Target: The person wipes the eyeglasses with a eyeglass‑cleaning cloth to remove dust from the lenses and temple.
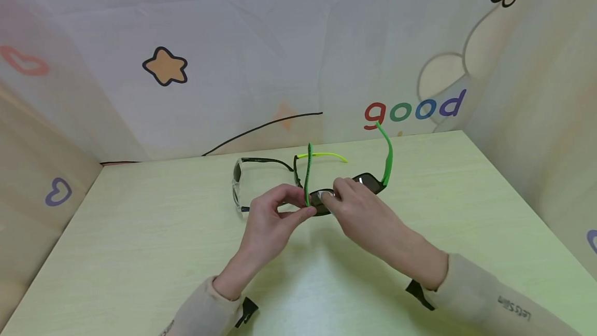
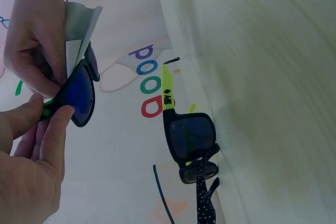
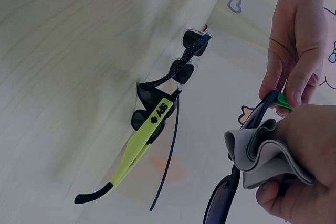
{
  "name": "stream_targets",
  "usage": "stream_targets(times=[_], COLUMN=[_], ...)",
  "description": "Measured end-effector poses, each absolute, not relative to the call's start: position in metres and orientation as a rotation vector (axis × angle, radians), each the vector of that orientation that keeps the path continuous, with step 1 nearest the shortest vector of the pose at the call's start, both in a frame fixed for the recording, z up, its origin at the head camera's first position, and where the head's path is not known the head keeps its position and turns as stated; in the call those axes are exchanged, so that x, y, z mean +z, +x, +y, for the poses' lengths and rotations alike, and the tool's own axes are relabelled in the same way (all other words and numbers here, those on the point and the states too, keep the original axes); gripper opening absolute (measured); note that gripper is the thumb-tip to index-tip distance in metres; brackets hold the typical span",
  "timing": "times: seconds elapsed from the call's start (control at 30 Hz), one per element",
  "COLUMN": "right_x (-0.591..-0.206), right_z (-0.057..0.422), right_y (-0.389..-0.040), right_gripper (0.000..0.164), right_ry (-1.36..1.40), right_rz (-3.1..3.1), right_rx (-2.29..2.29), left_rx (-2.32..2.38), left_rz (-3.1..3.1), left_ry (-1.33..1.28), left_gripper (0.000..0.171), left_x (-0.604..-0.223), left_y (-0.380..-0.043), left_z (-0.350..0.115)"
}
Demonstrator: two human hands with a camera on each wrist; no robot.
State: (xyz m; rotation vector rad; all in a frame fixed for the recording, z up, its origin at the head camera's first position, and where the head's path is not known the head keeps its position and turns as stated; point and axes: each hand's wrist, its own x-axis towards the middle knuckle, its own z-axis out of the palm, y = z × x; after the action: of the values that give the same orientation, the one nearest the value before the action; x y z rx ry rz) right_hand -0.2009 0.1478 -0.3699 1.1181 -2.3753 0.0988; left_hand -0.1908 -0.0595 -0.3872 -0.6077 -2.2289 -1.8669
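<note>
Held over the table is a pair of black-framed sunglasses (image 1: 371, 184) with bright green temples and dark lenses. My left hand (image 1: 274, 217) pinches it between thumb and fingers at one hinge, beside a green temple. In the right wrist view, a folded grey cloth (image 3: 245, 153) is bunched in my right hand (image 1: 363, 212), pressed around the lens nearer the left hand. The cloth hides part of that lens. From the left wrist view, the lens (image 2: 81, 98) has a blue sheen, and the cloth's flap sticks up past the fingers.
Behind the hands, clear-framed sunglasses (image 1: 236, 185) with dark speckled temples stand on the table (image 1: 140, 253). Touching or overlapping them are black sunglasses (image 2: 191, 135) with yellow temples. A printed fabric backdrop (image 1: 261, 56) rises along the table's far edge.
</note>
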Motion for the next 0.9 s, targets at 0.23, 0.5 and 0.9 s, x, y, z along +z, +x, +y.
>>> stream_targets(times=[0.23, 0.5, 0.9], right_x=[-0.3699, -0.3688, -0.3688], right_z=[0.1454, 0.1440, 0.1435], right_y=[-0.1988, -0.1983, -0.1951], right_gripper=[0.020, 0.017, 0.030], right_ry=[1.058, 1.133, 1.145], right_rz=[-2.423, -2.366, -2.364], right_rx=[0.097, 0.230, 0.323], left_rx=[-1.842, -1.829, -1.840], left_rz=[-2.218, -2.200, -2.165], left_ry=[-0.631, -0.652, -0.652], left_gripper=[0.018, 0.018, 0.017], left_x=[-0.3863, -0.3863, -0.3861], left_y=[-0.1900, -0.1898, -0.1901], left_z=[-0.0588, -0.0594, -0.0595])
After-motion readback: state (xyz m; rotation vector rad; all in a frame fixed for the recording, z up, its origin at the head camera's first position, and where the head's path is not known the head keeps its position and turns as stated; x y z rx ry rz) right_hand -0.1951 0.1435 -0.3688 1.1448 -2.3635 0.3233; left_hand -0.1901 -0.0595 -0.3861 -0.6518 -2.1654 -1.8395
